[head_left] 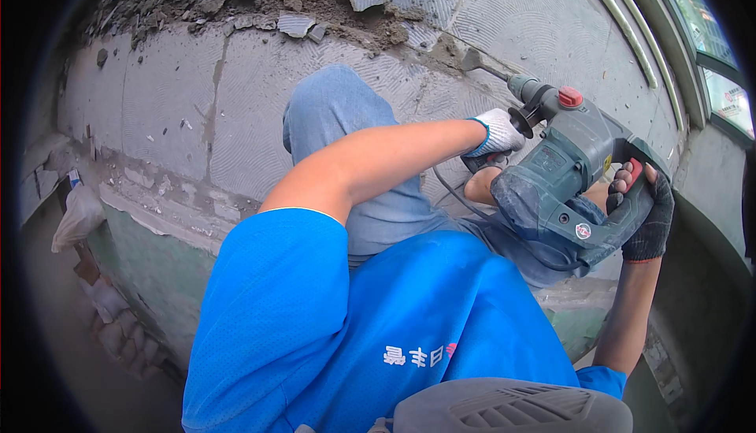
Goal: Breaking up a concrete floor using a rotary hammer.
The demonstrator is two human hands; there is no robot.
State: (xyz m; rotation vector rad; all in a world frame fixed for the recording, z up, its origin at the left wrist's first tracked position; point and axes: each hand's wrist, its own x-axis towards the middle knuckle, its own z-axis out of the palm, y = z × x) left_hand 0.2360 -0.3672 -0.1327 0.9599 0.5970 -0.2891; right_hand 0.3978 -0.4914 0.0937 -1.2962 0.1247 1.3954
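A dark green demolition hammer (561, 153) with a red knob on top lies across my lap area, pointing up and left. Its flat chisel bit (475, 60) meets the tiled surface at a joint beside the broken strip. My left hand (499, 132), in a white knit glove with a blue cuff, is closed around the side handle just behind the chuck. Around the rear handle wraps my right hand (652, 216) in a dark glove, its fingers at the red trigger (635, 173). The palm side of the left hand is hidden.
Rubble and broken tile pieces (295, 23) lie along the far strip. Grey ridged tiles (252, 110) surround my bent knee (335, 110). Pale pipes (630, 27) run beside a window at right. A ledge drops at the left, near a whitish bag (79, 216). A cable (472, 211) loops below the hammer.
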